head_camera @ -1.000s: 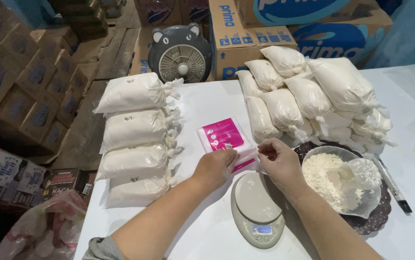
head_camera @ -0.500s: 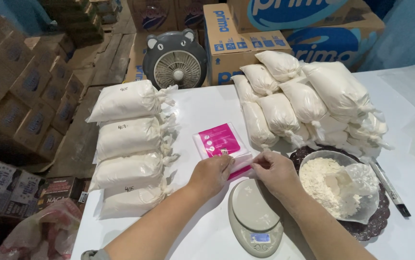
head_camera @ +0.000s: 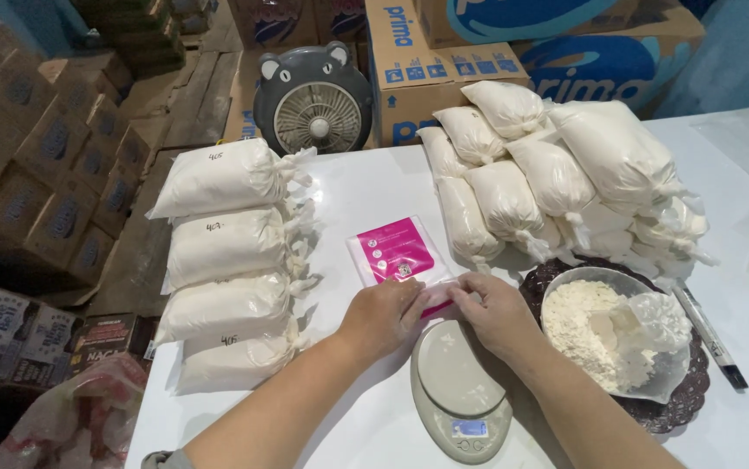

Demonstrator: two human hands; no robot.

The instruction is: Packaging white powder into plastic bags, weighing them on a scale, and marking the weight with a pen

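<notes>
A flat pack of clear plastic bags (head_camera: 399,254) with a pink label lies on the white table, tilted slightly. Its near edge is pinched by both hands, just behind a kitchen scale.

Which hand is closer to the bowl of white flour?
The right hand. It sits just left of the flour bowl, nearly touching its rim. The left hand is farther left, past the right hand, pinching the pink packet of plastic bags with it.
</notes>
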